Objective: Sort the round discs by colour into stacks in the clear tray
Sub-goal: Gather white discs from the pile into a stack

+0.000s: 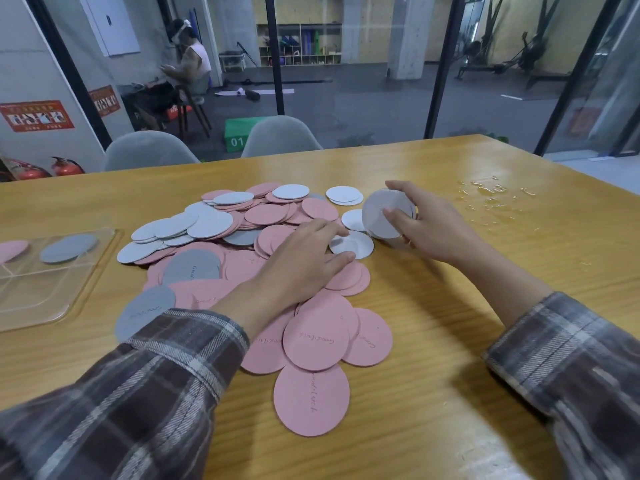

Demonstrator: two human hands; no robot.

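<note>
Reaching flat, left hand (304, 258) touches a grey disc (356, 244); right hand (420, 225) grips a stack (382, 213).

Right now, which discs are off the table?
The grey discs gripped upright in the right hand. All the others lie flat in the pile, beside it, or in the clear tray.

Two grey chairs (280, 136) face a wooden table (450, 341) before glass partitions (346, 81).

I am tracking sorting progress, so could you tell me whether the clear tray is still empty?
Not empty: the clear tray holds a grey disc and a pink disc in separate spots; its near compartments are bare.
</note>
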